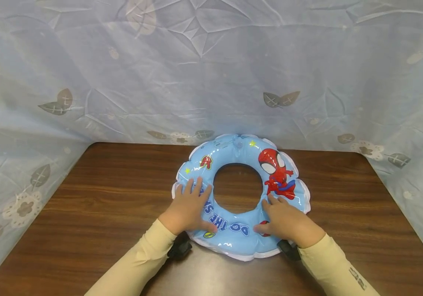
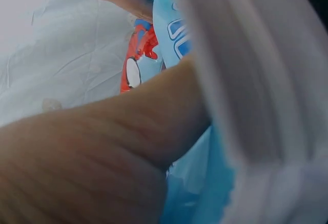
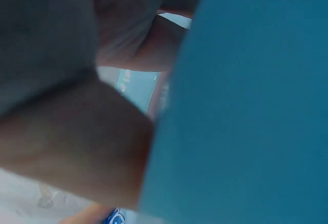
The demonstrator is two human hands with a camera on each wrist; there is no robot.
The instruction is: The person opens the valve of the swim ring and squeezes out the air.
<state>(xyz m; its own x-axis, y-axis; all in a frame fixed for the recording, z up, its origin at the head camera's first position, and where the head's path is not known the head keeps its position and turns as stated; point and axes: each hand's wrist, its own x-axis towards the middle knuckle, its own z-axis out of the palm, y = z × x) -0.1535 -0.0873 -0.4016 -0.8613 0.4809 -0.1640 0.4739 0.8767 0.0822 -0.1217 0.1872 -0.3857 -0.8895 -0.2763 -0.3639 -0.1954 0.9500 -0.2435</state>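
Observation:
An inflated light-blue swim ring (image 1: 230, 242) with a red cartoon figure and blue lettering lies on the brown table. My left hand (image 1: 189, 205) rests on its left side with the fingers spread over the lettering. On the opposite side my right hand (image 1: 285, 218) touches the ring just below the red figure, fingers extended toward the hole. In the left wrist view, the left hand (image 2: 118, 137) presses against the blue plastic, and the pale seam edge fills the right side. Blue vinyl of the swim ring (image 3: 246, 111) covers much of the right wrist view beside the right hand (image 3: 77, 142).
The dark wood-grain table (image 1: 122, 176) extends to both sides of the ring. A grey-blue curtain (image 1: 204, 74) with leaf and flower prints hangs behind and along the sides, close to the ring's far edge. Black wrist straps (image 1: 180, 248) sit under the cream sleeves.

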